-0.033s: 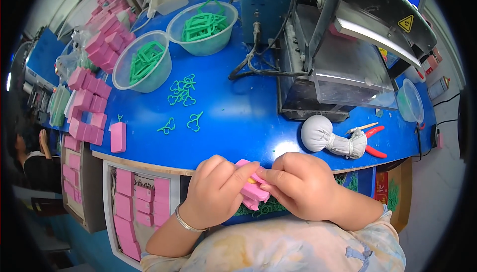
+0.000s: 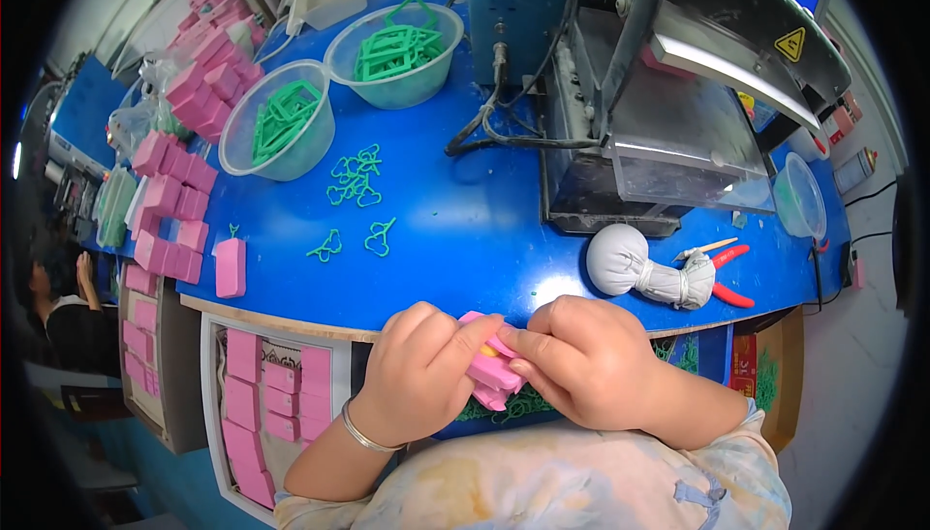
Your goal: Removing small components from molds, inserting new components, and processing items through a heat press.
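Both hands meet in front of the table's near edge, around a pink rubber mould (image 2: 494, 372). My left hand (image 2: 415, 367) grips it from the left, its index finger and thumb bent onto the top. From the right, my right hand (image 2: 586, 360) pinches a flap of the mould between thumb and fingers. The flap is lifted, and a bit of yellow shows in the gap beneath it. What lies inside the mould is mostly hidden by my fingers. Beyond my hands, small green wire-like pieces (image 2: 356, 176) lie on the blue table (image 2: 455, 268).
Two clear bowls (image 2: 228, 147) hold green frames. A machine (image 2: 668, 123) fills the back right. A white tied pouch (image 2: 618, 261) and red-handled pliers (image 2: 731, 273) lie at right. Pink moulds (image 2: 160, 205) are stacked at left, with one upright block (image 2: 230, 266) nearer. A drawer (image 2: 218, 414) holds more.
My fingers have shifted very slightly on the mould, the right thumb and flap moving a touch. The rest of the scene stays the same.
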Tool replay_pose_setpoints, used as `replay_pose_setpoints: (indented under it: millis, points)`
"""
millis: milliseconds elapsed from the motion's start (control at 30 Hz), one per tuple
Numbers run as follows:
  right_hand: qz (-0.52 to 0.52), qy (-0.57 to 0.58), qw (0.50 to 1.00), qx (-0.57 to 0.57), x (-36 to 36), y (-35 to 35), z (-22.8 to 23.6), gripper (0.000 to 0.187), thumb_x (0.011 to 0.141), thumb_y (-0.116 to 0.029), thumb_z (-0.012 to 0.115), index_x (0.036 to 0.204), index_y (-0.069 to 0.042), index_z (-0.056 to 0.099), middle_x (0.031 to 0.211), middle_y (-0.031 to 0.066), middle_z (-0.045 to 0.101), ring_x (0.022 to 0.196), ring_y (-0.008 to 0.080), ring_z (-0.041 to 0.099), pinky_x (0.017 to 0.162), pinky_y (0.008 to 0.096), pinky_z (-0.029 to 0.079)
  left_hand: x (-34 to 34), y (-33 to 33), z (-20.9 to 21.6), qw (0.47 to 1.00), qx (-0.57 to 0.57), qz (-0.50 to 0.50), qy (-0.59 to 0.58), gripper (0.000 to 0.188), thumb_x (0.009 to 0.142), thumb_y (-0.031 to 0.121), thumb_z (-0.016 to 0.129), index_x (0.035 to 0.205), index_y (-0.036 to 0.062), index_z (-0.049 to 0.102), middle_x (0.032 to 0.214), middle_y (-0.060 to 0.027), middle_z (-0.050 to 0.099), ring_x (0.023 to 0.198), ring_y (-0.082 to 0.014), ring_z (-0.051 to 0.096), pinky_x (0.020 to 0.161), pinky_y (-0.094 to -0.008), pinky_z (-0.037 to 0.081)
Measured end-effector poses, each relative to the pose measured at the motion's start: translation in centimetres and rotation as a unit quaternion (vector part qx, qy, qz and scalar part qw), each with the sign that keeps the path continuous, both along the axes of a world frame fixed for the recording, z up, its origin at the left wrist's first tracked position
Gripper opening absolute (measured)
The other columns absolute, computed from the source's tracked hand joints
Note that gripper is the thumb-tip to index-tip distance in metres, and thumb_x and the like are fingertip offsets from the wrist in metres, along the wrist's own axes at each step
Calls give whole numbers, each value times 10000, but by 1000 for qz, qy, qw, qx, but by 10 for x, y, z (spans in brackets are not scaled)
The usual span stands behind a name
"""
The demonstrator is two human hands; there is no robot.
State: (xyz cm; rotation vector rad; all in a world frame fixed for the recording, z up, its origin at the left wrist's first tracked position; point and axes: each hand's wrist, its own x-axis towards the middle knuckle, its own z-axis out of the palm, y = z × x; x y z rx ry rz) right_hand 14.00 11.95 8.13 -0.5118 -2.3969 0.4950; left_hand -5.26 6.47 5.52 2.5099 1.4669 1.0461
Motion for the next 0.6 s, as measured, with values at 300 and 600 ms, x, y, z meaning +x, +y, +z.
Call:
replay_pose_setpoints:
  millis: [300,600]
  points:
    - [-52,82,995,33,-13,3,-23,223,770,-239,568,651,-61,504,603,78,449,553,253,464,493,370,349,11,-1,17,978,-177,-71,-82,308,626,111,666,913,21,600,720,-89,464,634,-263,475,566,-351,402]
    - [121,107,752,-639,-13,13,-13,417,901,-359,475,668,-18,532,613,120,510,595,284,502,585,363,413,15,2,17,897,-271,-188,-294,212,684,125,731,829,24,615,818,-96,552,738,-229,539,657,-300,432]
